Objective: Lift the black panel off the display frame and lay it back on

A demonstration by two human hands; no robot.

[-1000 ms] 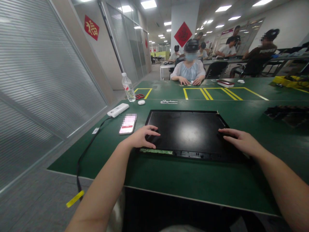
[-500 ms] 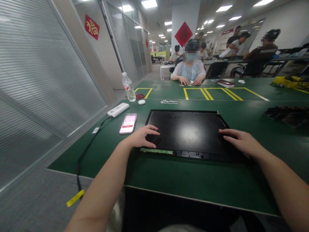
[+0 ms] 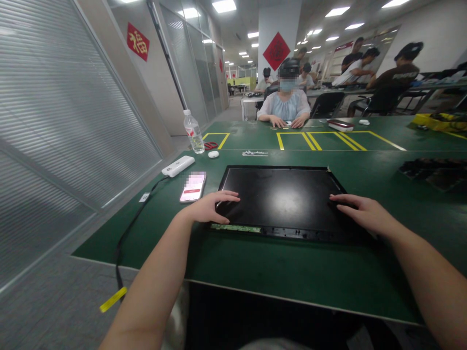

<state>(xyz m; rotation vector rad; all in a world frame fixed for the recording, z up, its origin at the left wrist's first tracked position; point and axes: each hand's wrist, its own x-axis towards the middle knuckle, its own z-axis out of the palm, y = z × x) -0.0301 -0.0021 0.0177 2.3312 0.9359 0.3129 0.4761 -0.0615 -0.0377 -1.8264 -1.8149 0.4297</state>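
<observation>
— What's over at the left of the frame?

— From my seat I see a black cable (image 3: 126,233) running off the green table (image 3: 292,272) at lower left. Next come a white box (image 3: 178,166) and a phone (image 3: 192,187), lying left of centre. A bottle (image 3: 193,131) stands above them, further back.

— And the near hand?

— My left hand (image 3: 207,206) lies open on the lower left corner of the panel (image 3: 280,194). Its fingers are spread on the top face and the thumb lies along the near edge. It isn't clamped on anything (as far as this angle lets me judge).

— Where is the panel itself?

— Flat on the table, mid-frame, black and glossy. A green strip (image 3: 237,227) shows along its lower left edge. The phone lies near its left side, not touching. Above it, upper centre, a person (image 3: 286,104) sits across the table with both hands down on it.

— The right side?

— My right hand (image 3: 361,214) rests open on the panel's lower right part, fingers pointing left, well apart from the other hand. Dark parts (image 3: 434,172) lie at the right edge of the frame.
</observation>
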